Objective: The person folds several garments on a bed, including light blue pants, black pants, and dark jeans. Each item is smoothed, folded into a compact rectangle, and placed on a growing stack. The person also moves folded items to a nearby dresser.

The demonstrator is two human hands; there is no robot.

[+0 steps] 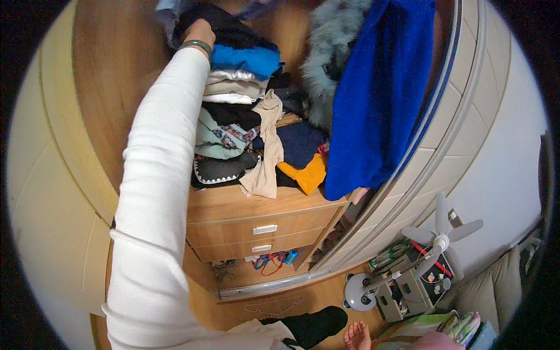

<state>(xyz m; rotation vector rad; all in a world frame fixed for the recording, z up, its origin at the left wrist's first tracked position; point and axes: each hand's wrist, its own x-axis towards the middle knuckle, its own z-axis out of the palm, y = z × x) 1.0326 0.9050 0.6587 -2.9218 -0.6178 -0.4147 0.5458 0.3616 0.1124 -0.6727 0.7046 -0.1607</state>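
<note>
My left hand [200, 34], with a dark green bangle at the wrist, reaches into the wardrobe and rests against black folded clothing [236, 28] on top of a stack; whether its fingers grip the cloth is hidden. Below that lie a blue folded garment [245, 60] and white and beige ones [234, 85]. A beige cloth [269, 148] hangs over the shelf edge, beside a mustard-yellow garment [311, 175] and a dark navy one [299, 142]. At the bottom, a bare hand [357, 336] shows with its palm up and nothing in it, near a pink sleeve; I cannot tell whose it is.
A royal blue garment [376, 118] and a pale fluffy one [328, 61] hang at the right. Drawers [262, 236] sit below the shelf. A wire hanger [275, 307] lies on the floor. A white fan [441, 243] stands by a small cabinet [411, 293].
</note>
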